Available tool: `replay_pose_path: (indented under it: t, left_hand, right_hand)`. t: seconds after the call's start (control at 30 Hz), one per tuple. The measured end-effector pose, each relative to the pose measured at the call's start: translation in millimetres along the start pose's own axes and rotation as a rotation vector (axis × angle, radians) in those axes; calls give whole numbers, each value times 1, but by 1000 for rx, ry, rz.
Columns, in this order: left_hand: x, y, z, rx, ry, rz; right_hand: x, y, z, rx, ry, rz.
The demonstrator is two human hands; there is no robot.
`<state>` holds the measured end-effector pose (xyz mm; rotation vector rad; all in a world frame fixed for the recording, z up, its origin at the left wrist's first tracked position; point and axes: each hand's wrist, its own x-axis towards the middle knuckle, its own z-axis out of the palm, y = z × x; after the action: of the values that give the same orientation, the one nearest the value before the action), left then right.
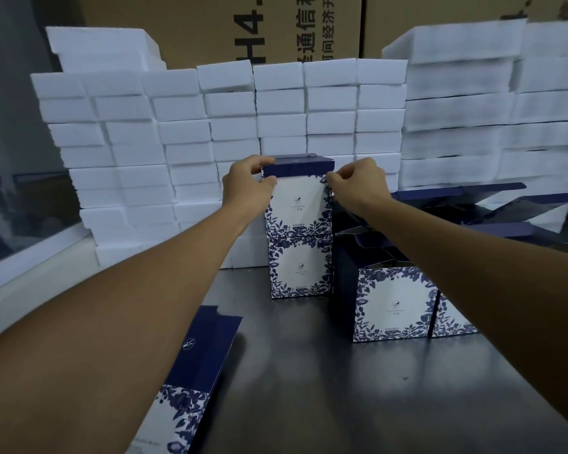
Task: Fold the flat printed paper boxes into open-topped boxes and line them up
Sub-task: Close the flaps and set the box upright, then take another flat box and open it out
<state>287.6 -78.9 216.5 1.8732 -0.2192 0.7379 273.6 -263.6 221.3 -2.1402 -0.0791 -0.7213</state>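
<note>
Blue-and-white printed card is what both hands are busy with: the left hand [248,178] pinches the top left corner of the upper box [298,198], and the right hand [358,180] pinches its top right corner, each clamped on the dark blue rim. That box sits directly on a lower box [300,267], which stands on the dark bench [309,388] close to the wall of white foam blocks [177,142]

By my reading the step in hand is setting a folded box squarely on the one beneath it, or tidying its top flap; which of the two I cannot tell. Next comes letting go without tipping the stack, then reaching for the flat box blank [191,371] lying at the near left under the left forearm

Room is tight behind, since the foam stands just beyond the stack. To the right, more folded boxes [394,306] stand with blue flaps [456,191] spread wide, near the right wrist, so a careless pull-back could catch them. Open bench lies in the near middle, between the arms, and that looks the safest path for drawing both hands back
</note>
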Motion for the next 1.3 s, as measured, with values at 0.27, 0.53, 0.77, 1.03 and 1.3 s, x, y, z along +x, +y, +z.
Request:
replay_pose_path:
  t: [0.27, 0.53, 0.77, 1.03, 1.3]
  left_hand:
    - [-7, 5, -9, -12, -48, -81]
    - [-53, 2, -30, 216, -84, -99]
    - [-150, -22, -49, 804, -329, -151]
    - [-233, -38, -86, 1068, -393, -500]
    - [-252, -37, -104, 857, -175, -422]
  right_hand:
    - [-1, -8, -12, 39, 56, 25]
    - [-39, -19, -34, 28, 220, -146]
    - [-110, -14, -48, 67, 147, -152]
    - [-207, 44, -36, 326, 0, 249]
    - [-258, 71, -20, 513, 59, 436]
